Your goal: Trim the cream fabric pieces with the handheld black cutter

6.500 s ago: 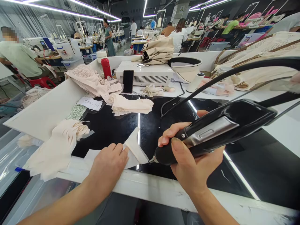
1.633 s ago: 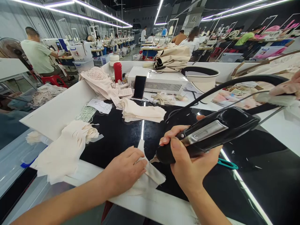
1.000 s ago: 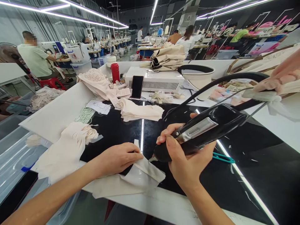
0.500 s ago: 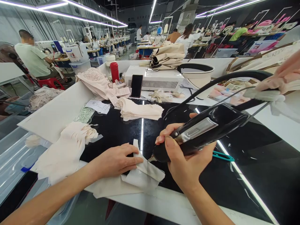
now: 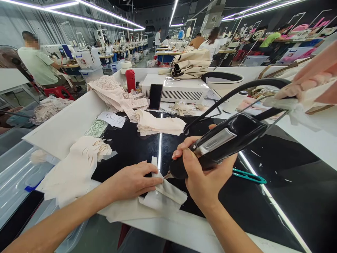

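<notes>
My right hand [image 5: 204,175] is wrapped around a black corded handheld tool [image 5: 223,140] with a silver plate on its side. The tool's narrow metal tip [image 5: 167,175] touches or nearly touches a folded off-white fabric piece [image 5: 171,192]. My left hand [image 5: 137,178] presses this fabric down just left of the tip, fingers close together. The fabric lies near the table's front edge, over a larger cream piece [image 5: 129,211]. To the right of my right hand lies a teal thread snipper [image 5: 250,175].
Stacked cream fabric [image 5: 158,122], a phone [image 5: 156,96] and a vented white box [image 5: 173,88] stand further back. More fabric [image 5: 71,168] and green cord [image 5: 97,128] lie left. The tool's black cable [image 5: 244,84] arches to pale pink cloth [image 5: 310,84]. People work at sewing machines beyond.
The tool and my right hand have moved slightly left, bringing the tip to the fabric by my left fingertips. The hanging cloth and cable have swung left. My left hand keeps its hold.
</notes>
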Motion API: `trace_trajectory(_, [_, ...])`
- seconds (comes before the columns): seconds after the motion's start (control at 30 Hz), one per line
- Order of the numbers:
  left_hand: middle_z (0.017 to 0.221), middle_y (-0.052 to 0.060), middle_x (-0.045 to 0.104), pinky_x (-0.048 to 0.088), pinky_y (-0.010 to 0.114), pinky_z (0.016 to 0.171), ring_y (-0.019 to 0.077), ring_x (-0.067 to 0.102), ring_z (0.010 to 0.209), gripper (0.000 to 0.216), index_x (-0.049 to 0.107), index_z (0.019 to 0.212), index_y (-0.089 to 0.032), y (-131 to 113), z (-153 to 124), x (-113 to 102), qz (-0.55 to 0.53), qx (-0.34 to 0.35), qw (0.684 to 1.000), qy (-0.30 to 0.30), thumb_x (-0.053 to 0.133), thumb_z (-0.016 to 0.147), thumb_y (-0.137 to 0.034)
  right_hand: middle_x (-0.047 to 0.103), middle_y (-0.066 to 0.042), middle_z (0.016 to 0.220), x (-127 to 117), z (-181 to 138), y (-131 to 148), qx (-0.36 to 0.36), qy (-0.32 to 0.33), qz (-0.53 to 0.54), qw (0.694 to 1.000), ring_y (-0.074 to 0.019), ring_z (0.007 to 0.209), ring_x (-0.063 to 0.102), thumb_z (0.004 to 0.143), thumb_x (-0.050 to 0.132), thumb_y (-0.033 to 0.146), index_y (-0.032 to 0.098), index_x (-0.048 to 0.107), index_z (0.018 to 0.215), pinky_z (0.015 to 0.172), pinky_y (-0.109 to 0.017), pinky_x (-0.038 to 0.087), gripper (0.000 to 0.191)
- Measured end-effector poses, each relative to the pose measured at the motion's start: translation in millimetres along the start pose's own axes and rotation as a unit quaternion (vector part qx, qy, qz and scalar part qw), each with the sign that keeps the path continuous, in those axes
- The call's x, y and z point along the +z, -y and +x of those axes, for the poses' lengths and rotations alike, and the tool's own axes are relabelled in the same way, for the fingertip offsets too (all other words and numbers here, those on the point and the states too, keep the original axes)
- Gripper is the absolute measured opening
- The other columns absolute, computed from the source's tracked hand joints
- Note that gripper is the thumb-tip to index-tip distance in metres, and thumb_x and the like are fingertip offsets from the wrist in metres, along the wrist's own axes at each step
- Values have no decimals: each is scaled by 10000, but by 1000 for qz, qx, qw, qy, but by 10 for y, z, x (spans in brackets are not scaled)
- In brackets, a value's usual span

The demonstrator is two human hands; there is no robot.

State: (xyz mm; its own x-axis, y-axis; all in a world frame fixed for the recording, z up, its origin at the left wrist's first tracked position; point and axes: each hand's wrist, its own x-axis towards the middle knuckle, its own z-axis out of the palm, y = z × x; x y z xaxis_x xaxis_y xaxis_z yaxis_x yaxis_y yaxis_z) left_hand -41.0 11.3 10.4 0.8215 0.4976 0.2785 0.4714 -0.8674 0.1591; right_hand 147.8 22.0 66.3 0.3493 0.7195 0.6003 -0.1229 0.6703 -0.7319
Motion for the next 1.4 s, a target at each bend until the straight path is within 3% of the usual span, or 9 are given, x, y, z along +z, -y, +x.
trace_trajectory(0.43, [1229,100,644,546,346,1020,205,646,1094,258,663,1272,-215,-3,12,43,-15,-9,1000,-12,511,1076,-288,663,77,788,87,38,-56,11,7,13,1000,-114,536,615,802,740,134,285,483,1012,487,-266,546,364])
trace_trajectory(1.03, [1213,116,652,549,363,1045,212,648,1092,257,683,1262,-188,16,6,78,-24,3,999,-35,546,1057,-261,658,99,777,125,100,-110,7,9,7,1000,-107,536,612,787,741,126,289,453,995,525,-269,554,391])
trace_trajectory(1.27, [1217,99,657,584,325,947,205,645,1088,256,635,1269,-176,7,-13,1,-96,-38,994,-22,463,1092,-241,663,72,796,-87,205,-6,-7,10,-57,998,-144,572,638,766,821,179,291,477,1064,580,-316,577,469])
trace_trajectory(1.4, [1156,99,678,579,362,976,211,651,1092,260,637,1190,-157,-56,65,-13,-71,-50,995,-51,399,1111,-225,667,57,831,-334,269,50,-13,37,-94,995,-164,620,649,776,861,277,310,471,1125,624,-334,578,524])
